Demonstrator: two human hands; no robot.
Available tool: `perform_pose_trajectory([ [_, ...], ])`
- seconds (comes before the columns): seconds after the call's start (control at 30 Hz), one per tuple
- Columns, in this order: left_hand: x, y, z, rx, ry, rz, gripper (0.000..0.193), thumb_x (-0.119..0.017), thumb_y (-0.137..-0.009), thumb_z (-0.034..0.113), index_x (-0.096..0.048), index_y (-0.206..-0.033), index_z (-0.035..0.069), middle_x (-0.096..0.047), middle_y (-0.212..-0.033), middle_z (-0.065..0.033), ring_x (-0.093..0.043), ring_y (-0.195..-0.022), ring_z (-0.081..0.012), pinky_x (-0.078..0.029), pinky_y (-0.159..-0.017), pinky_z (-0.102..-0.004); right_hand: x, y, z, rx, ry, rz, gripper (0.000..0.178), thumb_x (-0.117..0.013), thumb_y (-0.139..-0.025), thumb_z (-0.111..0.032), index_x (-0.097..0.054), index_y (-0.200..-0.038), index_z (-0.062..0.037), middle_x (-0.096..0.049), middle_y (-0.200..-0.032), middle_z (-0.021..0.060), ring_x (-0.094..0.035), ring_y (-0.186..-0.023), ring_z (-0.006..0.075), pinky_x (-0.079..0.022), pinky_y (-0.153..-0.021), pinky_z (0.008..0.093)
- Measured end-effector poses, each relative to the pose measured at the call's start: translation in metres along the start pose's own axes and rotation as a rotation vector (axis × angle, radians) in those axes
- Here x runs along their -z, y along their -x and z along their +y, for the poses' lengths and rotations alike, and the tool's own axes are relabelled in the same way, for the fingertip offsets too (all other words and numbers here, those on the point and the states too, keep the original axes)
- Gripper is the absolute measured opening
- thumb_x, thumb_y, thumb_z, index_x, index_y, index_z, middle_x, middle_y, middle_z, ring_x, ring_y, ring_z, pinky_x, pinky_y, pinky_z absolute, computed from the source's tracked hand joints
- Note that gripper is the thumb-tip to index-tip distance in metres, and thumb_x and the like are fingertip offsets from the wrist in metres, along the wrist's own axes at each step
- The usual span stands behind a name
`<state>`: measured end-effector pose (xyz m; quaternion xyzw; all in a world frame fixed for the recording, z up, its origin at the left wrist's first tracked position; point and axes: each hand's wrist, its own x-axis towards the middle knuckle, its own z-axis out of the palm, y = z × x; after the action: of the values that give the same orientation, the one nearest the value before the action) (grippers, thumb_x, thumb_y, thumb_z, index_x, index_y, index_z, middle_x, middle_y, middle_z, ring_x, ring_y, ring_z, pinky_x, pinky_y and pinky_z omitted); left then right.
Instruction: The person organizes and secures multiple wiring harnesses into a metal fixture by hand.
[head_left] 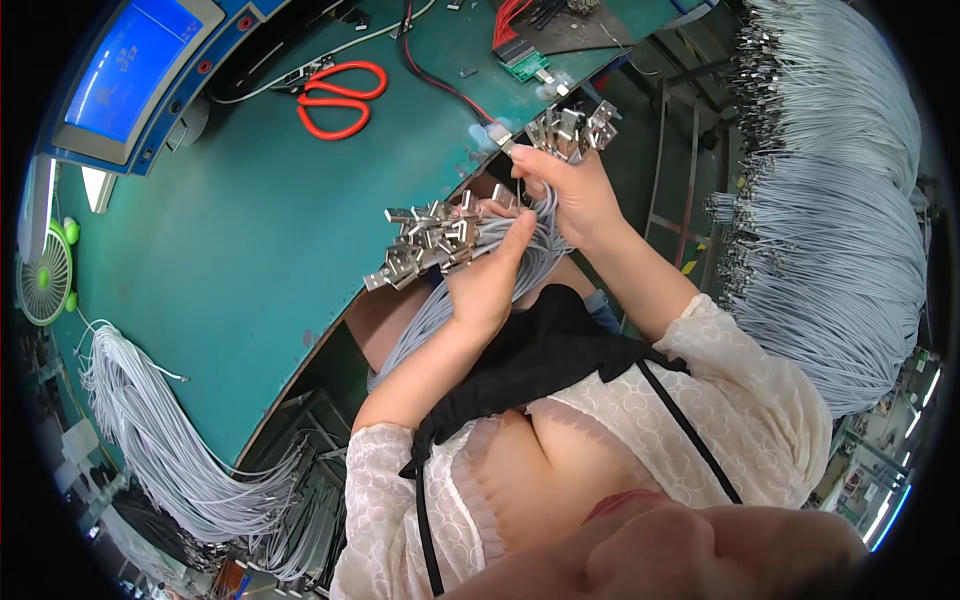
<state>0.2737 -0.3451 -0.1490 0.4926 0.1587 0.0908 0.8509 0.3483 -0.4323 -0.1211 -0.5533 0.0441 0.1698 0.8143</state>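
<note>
My left hand (pixel 487 275) is closed around a bundle of grey USB cables (pixel 425 322). Their metal plugs (pixel 430 240) fan out to the left, over the table edge. Closed on a second group of the same cables, my right hand (pixel 583 200) has its plugs (pixel 572 130) sticking up past the fingers. Between its thumb and forefinger is one USB plug (pixel 503 138), against a connector stuck to the table edge with pale glue. Whether the two are joined I cannot tell. The cables run down across my lap.
Red-handled scissors (pixel 335 100) lie on the green table (pixel 220 250). Nearby are a green circuit board (pixel 525 62), a blue-screened tester (pixel 130 65) and a small fan (pixel 46 272). Grey cable bundles hang at the lower left (pixel 170 440) and in a large stack (pixel 830 220) at right.
</note>
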Motion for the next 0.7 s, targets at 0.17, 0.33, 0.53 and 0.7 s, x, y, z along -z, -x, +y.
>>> perform_pose_trajectory([
  [0.17,-0.0035,-0.0041,0.0028,0.06,0.025,0.02,0.014,-0.066,-0.073,0.006,-0.054,-0.081,0.004,-0.054,-0.078,-0.0016,-0.05,-0.071,-0.0083,-0.04,-0.064,-0.0212,0.0037,-0.0056,0.0007,0.007,0.022,0.02,0.011,-0.063,-0.07,-0.008,-0.056,-0.077,-0.0045,-0.054,-0.063,0.002,-0.046,-0.052,0.0062,-0.034,-0.046,0.0194],
  [0.33,-0.0035,-0.0079,-0.0018,0.047,0.106,0.057,0.015,-0.065,-0.073,0.005,-0.055,-0.084,0.002,-0.055,-0.078,-0.0025,-0.051,-0.07,-0.0093,-0.041,-0.063,-0.0213,0.0004,-0.0053,-0.0004,0.026,0.014,0.025,0.011,-0.064,-0.07,-0.008,-0.056,-0.077,-0.0043,-0.054,-0.063,0.002,-0.045,-0.052,0.0055,-0.034,-0.046,0.0188],
  [0.53,-0.0023,-0.0085,-0.0004,0.109,0.171,0.004,0.016,-0.064,-0.073,0.003,-0.055,-0.084,-0.002,-0.058,-0.079,-0.0067,-0.056,-0.072,-0.0134,-0.044,-0.065,-0.0233,0.0027,-0.005,-0.0023,-0.01,0.02,-0.015,0.011,-0.063,-0.071,-0.009,-0.056,-0.077,-0.0037,-0.055,-0.063,0.0023,-0.045,-0.052,0.0052,-0.034,-0.046,0.0186],
  [0.7,-0.0049,-0.0071,0.0049,0.099,0.192,0.018,0.016,-0.063,-0.073,0.001,-0.054,-0.085,-0.004,-0.059,-0.079,-0.0084,-0.057,-0.073,-0.0153,-0.046,-0.066,-0.0248,0.0007,-0.0085,-0.0012,-0.019,-0.002,-0.038,0.011,-0.062,-0.072,-0.009,-0.056,-0.079,-0.0034,-0.055,-0.065,0.0028,-0.046,-0.053,0.0059,-0.035,-0.046,0.0195],
])
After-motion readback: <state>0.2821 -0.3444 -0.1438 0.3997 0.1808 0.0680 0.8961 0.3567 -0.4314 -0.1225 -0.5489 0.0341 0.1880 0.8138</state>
